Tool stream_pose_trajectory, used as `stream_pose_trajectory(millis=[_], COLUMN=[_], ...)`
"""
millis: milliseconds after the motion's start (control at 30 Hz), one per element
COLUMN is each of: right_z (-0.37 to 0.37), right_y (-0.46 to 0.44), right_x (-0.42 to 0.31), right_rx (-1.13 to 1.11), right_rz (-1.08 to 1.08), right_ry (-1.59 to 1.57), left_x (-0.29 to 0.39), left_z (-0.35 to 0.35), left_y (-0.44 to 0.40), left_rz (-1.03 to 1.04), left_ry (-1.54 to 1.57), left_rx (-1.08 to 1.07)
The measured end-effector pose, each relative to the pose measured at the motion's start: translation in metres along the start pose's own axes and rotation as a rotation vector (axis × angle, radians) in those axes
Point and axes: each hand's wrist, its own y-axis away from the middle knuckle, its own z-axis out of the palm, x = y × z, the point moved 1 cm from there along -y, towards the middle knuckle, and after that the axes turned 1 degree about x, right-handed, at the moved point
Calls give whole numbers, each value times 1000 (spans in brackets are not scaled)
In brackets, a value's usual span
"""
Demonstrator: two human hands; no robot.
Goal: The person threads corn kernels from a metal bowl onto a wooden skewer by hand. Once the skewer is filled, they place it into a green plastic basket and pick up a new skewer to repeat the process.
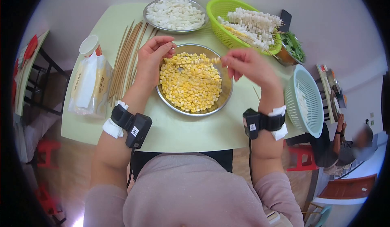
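A thin skewer threaded with corn kernels (209,60) spans level above a round metal bowl (226,93). My right hand (248,65) pinches its right end at the bowl's right rim. Over the bowl's upper left edge is my left hand (154,56), its thumb and fingertips pressed together near the skewer's other end. What sits between those left fingertips is too small to make out. Loose yellow corn kernels (189,89) fill much of the bowl below both hands.
Bare wooden skewers (126,58) lie left, beside a tissue pack (90,87) and a paper cup (90,46). Behind are a plate of white pieces (175,15) and a green basket (227,36) of loaded skewers. A pale blue basket (290,101) stands right; a person (345,145) sits beyond.
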Motion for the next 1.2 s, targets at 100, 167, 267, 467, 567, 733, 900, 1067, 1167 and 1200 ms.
stream_pose_trajectory(millis=[100, 167, 267, 467, 567, 733, 900, 1067, 1167, 1200], right_z=[20, 40, 62, 78, 84, 85, 83, 83, 84, 84], right_y=[29, 48, 69, 94, 103, 110, 111, 112, 114, 115], right_x=[24, 35, 45, 65, 70, 74, 79, 79, 77, 75], right_rx=[-6, 72, 226, 363, 388, 436, 457, 435, 389, 361], right_rz=[82, 152, 119, 130, 148, 84, 52, 34, 23, 14], right_ry=[-64, -205, -308, -484, -588, -647, -754, -723, -687, -670], left_x=[0, 0, -1, 3, 2, 7, 5, 2, -2, -2], left_z=[0, -1, 0, 6, 10, 31, 33, 35, 32, 31], left_y=[1, 1, 1, 3, 7, 21, 23, 25, 24, 23], left_rz=[7, 17, 27, 45, 59, -68, -131, -196, -209, -214], left_ry=[12, 17, 8, -36, -92, -43, 136, 218, 254, 248], left_rx=[2, -7, -29, -16, -69, -167, -159, -194, -252, -250])
